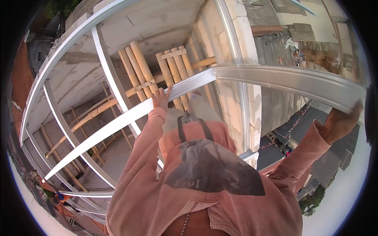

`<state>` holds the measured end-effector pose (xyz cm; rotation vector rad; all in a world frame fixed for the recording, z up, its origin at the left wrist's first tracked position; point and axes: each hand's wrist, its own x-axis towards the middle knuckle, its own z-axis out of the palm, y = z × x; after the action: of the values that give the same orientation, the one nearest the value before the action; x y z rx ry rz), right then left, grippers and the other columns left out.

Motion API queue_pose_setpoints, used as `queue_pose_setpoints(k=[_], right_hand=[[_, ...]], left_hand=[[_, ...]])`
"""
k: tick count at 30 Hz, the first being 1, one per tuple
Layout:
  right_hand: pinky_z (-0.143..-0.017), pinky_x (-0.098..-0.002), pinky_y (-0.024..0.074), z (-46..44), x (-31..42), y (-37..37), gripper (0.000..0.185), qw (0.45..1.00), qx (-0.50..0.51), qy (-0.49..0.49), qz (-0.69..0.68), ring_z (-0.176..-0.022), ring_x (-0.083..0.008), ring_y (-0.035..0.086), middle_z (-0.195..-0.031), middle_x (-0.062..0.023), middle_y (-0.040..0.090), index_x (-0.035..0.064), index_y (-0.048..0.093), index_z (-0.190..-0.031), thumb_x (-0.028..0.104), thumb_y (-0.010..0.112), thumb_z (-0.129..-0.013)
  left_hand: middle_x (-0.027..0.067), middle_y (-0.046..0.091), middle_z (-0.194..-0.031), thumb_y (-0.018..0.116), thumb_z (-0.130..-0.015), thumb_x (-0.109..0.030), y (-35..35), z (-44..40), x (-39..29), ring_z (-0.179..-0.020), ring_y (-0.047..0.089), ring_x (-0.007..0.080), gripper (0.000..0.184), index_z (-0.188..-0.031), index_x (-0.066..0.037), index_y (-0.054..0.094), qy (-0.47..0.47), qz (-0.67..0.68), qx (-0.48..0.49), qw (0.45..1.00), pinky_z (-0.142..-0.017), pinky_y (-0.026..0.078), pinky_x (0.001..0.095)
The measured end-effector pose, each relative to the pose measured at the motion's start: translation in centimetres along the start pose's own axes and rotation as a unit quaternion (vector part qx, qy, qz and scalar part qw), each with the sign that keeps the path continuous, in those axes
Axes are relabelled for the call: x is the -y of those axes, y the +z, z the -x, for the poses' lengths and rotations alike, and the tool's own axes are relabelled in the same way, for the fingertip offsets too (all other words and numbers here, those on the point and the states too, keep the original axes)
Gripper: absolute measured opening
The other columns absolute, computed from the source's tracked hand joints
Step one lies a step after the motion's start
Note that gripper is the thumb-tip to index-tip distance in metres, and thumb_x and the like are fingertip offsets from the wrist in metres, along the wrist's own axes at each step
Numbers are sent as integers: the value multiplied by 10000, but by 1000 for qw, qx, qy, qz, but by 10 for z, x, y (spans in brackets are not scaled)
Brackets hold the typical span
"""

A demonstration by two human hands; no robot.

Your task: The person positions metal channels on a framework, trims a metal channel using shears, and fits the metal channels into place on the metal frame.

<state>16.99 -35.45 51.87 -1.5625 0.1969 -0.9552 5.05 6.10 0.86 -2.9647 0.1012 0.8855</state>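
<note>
Though the left hand (159, 101) and right hand (341, 125) pinch smooth metal bars (283, 80), a slip at three o'clock could drop one.

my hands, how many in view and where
2: left hand on the white metal profile, left of centre; right hand, partly hidden, on the silver channel near the right edge.
</note>
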Motion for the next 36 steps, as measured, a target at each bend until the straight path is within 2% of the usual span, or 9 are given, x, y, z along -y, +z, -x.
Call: queue_pose_setpoints(k=[4,6,10,12,16,21,25,28,36], right_hand=[[-1172,-574,296,-37,-18,-27,565,984,134,-24,-115,-1368,-382,443,-1443,-230,491,-52,460,-1426,351,485,-1032],[-1175,-601,279,-43,-22,-12,600,875,349,126,-309,-1391,-406,416,-1475,-240,465,-52,456,-1435,371,495,-1012],[-1143,-605,372,-4,-13,107,684,862,426,72,-266,-1380,-418,431,-1486,-259,437,-42,402,-1478,383,550,-964],[-1114,-573,437,-24,-19,111,705,724,613,135,-287,-1344,-408,476,-1464,-259,449,-36,378,-1492,377,567,-953],[-1076,-528,491,-22,-22,179,708,819,547,88,-148,-1307,-392,517,-1446,-253,459,-30,360,-1499,359,576,-949],[-992,-372,503,5,-58,285,700,798,561,204,-88,-1189,-274,579,-1280,-185,589,-38,423,-1447,378,615,-918],[-967,-370,483,83,-65,344,691,843,507,177,-16,-1129,-262,600,-1208,-201,641,-60,487,-1398,378,667,-894],[-959,-367,478,94,-124,392,660,817,538,204,-23,-1098,-261,612,-1194,-224,645,-89,491,-1376,322,680,-896],[-798,-330,495,164,-155,451,523,753,632,183,-18,-919,-217,636,-1047,-170,668,-80,571,-1260,249,684,-870]], left_hand=[[79,413,-1379,676,-899,-157,15,-2,-2,-1240,487,258,1016,-1634,-410,22,-3,-39,-33,999,-1062,353,595],[98,436,-1391,667,-894,-100,9,3,-4,-1256,480,292,1047,-1635,-400,-9,1,-9,-7,1000,-1066,350,590],[100,432,-1379,679,-881,-92,22,10,-9,-1229,498,306,1073,-1639,-377,-24,10,1,-38,999,-1065,346,601],[105,425,-1392,653,-900,-87,28,10,-9,-1237,498,311,1025,-1639,-376,4,18,12,-51,998,-1077,339,615],[108,471,-1410,574,-962,-96,22,18,-13,-1324,469,346,871,-1638,-360,93,13,47,-73,996,-1126,298,671],[66,508,-1387,549,-996,-292,51,20,-32,-1349,481,276,816,-1640,-369,54,48,81,-26,995,-1108,247,759],[65,429,-1499,417,-1030,-218,64,46,-47,-1288,518,270,610,-1604,-306,228,90,107,-68,988,-991,360,734],[30,490,-1436,389,-1038,-279,87,55,-63,-1214,571,232,464,-1501,-297,383,63,144,-117,981,-1010,363,708],[44,464,-1460,408,-1031,-297,84,58,-65,-1247,542,246,490,-1518,-288,353,98,218,-118,964,-1037,351,673]])
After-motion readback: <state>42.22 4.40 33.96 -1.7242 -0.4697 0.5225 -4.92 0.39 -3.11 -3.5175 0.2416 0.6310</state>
